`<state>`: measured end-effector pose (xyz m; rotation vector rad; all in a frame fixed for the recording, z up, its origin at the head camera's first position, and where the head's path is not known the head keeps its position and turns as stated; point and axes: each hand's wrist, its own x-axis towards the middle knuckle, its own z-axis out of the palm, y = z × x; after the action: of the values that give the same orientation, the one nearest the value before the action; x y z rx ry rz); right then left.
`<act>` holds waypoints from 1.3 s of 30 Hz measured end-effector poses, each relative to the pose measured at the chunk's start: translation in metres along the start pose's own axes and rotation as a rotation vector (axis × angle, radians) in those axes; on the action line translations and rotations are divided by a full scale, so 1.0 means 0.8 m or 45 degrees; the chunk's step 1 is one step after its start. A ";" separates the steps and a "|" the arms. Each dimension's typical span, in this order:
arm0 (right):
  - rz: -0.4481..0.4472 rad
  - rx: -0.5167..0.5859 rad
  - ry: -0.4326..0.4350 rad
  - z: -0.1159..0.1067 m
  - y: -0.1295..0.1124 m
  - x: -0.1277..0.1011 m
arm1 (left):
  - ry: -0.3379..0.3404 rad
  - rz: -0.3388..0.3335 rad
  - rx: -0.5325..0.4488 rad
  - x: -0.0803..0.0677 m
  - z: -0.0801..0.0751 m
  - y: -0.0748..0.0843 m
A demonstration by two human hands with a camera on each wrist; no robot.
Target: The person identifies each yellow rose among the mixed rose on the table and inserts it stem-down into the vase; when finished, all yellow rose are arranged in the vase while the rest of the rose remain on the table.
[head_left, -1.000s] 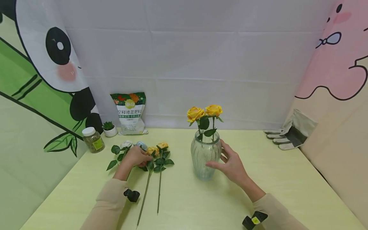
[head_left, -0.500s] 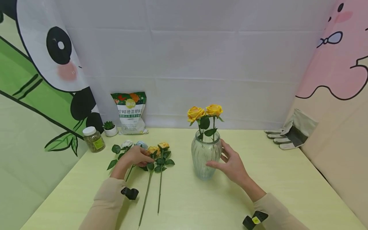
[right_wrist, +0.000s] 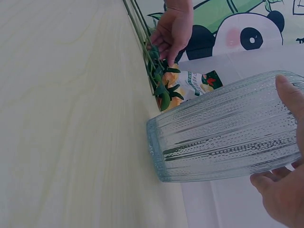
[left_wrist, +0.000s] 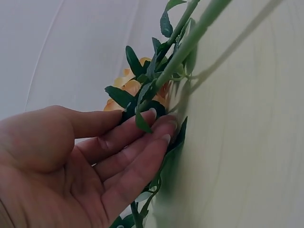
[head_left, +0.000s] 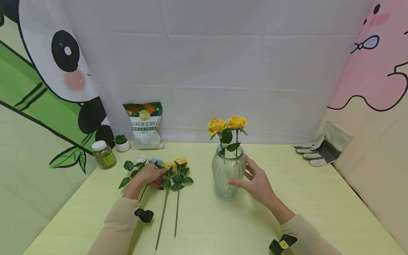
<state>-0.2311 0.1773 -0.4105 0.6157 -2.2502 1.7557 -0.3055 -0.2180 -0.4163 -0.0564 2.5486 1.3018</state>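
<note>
Rose on the table: a yellow rose (head_left: 170, 166) is lying flat on the pale green table (head_left: 204, 219), left of the vase, its long stem running toward the person and its head pointing to the backdrop; a second yellow rose (head_left: 180, 162) is lying just beside it, parallel.
Left hand: the left hand (head_left: 152, 174) is reaching onto the leaves just below the bloom, fingers (left_wrist: 142, 142) gently curved and touching leaves and stem, not closing round them as far as the wrist view shows.
Why there: judging by the grip point, the fingers are going for the upper stem, where the rose can be lifted without crushing petals.
Right hand: the right hand (head_left: 256, 180) is cupping the side of the glass vase (head_left: 228, 173), thumb and fingers spread wide against the ribbed wall, probably to steady it.
Vase contents: two yellow roses (head_left: 227, 124) are standing upright in it.
Further out: a white and a bluish flower (head_left: 147, 160), a jar (head_left: 103, 154), a fertiliser bag (head_left: 144, 124) and work gloves (head_left: 322, 147).
</note>
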 end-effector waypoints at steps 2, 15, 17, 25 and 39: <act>0.002 -0.002 0.001 0.000 0.000 0.000 | -0.009 -0.002 -0.017 0.001 0.001 0.000; -0.004 -0.019 0.000 0.000 0.001 -0.001 | 0.019 -0.016 -0.097 0.010 0.011 -0.005; -0.009 -0.018 -0.001 0.000 0.001 -0.001 | 0.025 -0.017 -0.099 0.011 0.013 -0.006; -0.025 -0.032 0.000 0.001 0.002 0.000 | 0.023 -0.035 -0.146 0.014 0.015 -0.008; 0.003 -0.031 -0.001 -0.001 0.002 0.000 | 0.087 -0.001 -0.348 0.010 -0.001 -0.003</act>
<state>-0.2316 0.1781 -0.4117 0.6091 -2.2701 1.7274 -0.3126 -0.2191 -0.4199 -0.1587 2.4058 1.6655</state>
